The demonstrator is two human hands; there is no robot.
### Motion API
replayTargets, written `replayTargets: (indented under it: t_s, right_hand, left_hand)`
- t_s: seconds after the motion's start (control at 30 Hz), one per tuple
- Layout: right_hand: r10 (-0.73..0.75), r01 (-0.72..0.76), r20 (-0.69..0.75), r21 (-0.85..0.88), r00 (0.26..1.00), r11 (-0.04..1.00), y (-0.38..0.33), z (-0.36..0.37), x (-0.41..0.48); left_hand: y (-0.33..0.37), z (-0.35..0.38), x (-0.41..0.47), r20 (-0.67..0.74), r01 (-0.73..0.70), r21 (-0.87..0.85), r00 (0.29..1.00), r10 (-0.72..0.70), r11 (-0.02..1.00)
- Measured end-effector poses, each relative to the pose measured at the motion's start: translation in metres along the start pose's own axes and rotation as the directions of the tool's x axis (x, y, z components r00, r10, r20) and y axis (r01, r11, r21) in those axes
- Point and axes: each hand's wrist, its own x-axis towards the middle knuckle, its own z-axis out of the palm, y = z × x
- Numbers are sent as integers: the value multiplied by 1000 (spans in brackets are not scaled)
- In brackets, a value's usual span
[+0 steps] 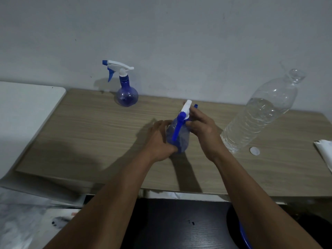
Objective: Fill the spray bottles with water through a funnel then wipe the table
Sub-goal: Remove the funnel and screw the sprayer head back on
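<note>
A blue spray bottle (179, 136) with a white and blue trigger head stands on the wooden table (89, 133) in the middle. My left hand (159, 141) wraps its round body from the left. My right hand (203, 128) grips its trigger head at the neck. A second blue spray bottle (126, 94) with its head on stands at the back by the wall. A large clear water bottle (260, 114), uncapped and about half full, stands at the right. Its white cap (254, 151) lies on the table beside it.
A white cloth or paper (325, 151) lies at the right table edge. A white surface (27, 114) adjoins the table on the left. A dark surface (179, 225) sits below the table's front edge, with something blue (245, 238) near it.
</note>
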Motion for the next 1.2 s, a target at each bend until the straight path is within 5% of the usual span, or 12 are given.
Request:
replayTargets:
  t_s: [0.13, 0.33, 0.57, 0.9, 1.07, 1.2]
  right_hand:
    - [-104, 97, -36, -172, 994, 980, 1, 5, -4]
    - [-154, 148, -27, -165, 988, 975, 1, 4, -10]
    - [-157, 182, 97, -371, 983, 911, -7, 8, -6]
    - [-366, 202, -133, -641, 921, 741, 21, 24, -9]
    - [-269, 211, -94, -400, 959, 892, 9, 16, -7]
    - [-238, 230, 1, -272, 971, 935, 1, 14, 4]
  left_hand:
    - [-5, 15, -9, -85, 16, -122, 996, -26, 992]
    - [-3, 26, -17, -90, 51, -264, 993, -77, 963]
    - [-9, 29, -7, -100, 55, -182, 992, -75, 982]
    - [-2, 34, -9, -146, 107, -131, 981, -126, 986]
    - [-3, 30, -6, -63, 113, -124, 991, -121, 986]
    - [-7, 32, -11, -171, 107, -14, 979, -108, 994]
